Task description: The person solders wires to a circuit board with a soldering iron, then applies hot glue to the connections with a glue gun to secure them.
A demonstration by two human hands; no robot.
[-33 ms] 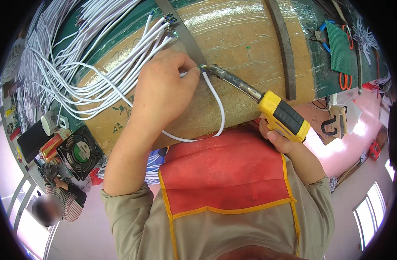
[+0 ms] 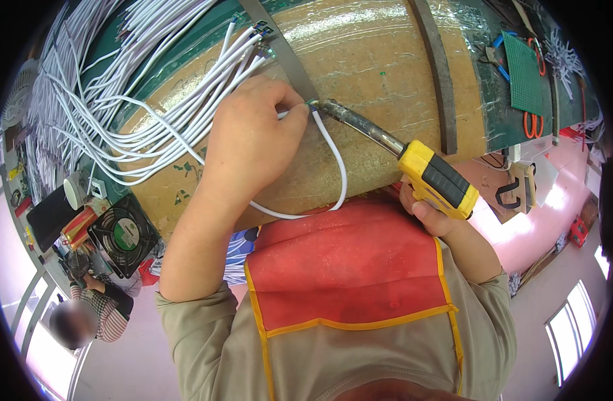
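My left hand (image 2: 256, 134) is closed, with thumb and forefinger pinched near the end of a white cable (image 2: 342, 170). That cable loops down past the bench edge by my red apron and back under my left wrist. My right hand (image 2: 427, 212) grips a yellow and black soldering iron (image 2: 440, 179) from below, its fingers partly hidden. The iron's dark tip points left and meets, or nearly meets, the small greenish cable end beside my left fingertips. Exactly what lies inside the pinch is hidden.
A thick bundle of white cables (image 2: 129, 144) covers the left of the bench. A metal strip (image 2: 290, 63) and dark bar (image 2: 437, 73) cross the brown board (image 2: 366, 67). A green perforated board (image 2: 522, 73) lies right; a black fan (image 2: 124, 235) and another person (image 2: 109, 311) are left.
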